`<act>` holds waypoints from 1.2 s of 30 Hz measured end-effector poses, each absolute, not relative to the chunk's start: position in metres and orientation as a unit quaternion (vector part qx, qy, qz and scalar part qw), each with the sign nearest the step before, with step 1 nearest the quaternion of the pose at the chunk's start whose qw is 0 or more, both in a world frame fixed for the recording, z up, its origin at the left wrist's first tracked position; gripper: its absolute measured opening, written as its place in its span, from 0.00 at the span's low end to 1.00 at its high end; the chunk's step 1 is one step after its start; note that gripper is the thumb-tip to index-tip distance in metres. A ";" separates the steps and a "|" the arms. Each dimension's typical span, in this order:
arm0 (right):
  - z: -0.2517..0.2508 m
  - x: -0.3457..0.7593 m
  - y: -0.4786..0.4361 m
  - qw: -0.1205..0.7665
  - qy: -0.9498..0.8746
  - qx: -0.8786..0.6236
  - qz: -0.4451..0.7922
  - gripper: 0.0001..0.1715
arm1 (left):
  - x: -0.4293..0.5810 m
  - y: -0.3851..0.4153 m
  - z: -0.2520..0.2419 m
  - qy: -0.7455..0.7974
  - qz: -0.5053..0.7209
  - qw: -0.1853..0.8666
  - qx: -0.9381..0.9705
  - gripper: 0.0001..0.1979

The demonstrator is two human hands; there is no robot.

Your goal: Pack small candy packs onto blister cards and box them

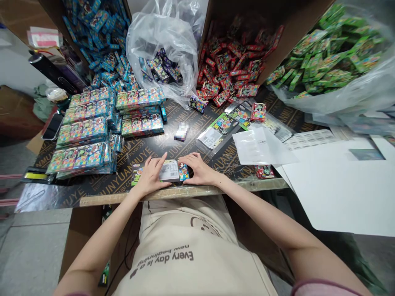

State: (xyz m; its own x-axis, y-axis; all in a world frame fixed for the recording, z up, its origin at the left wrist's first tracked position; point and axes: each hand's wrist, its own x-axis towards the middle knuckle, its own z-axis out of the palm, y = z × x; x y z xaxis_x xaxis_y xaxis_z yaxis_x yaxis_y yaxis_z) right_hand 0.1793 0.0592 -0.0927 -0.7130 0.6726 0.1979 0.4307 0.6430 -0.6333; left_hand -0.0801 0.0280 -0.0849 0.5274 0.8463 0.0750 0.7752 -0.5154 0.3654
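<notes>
A flat row of small printed boxes with a grey barcode label [169,169] lies near the table's front edge. My left hand [150,176] grips it from above, fingers over the far side and thumb along the near edge, covering part of its green end. At the other end my right hand [202,169] curls thumb and fingers around a small blue box [183,171], which lies against the labelled part. Just beyond my hands is a small blurred white packet [181,131]. Farther right lie printed plastic sleeves [217,129] with a red box [258,112] on them.
Stacked wrapped packs [82,127] stand at the left. Behind are heaps of blue boxes [105,53], a clear bag [163,37] of purple boxes, red boxes [228,70] in a carton, and bagged green boxes [336,57]. White sheets [342,185] cover the right side.
</notes>
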 end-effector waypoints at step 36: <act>-0.036 0.159 0.067 0.348 -0.819 -0.312 0.334 0.58 | -0.025 0.049 -0.039 0.536 0.453 0.656 0.278 0.23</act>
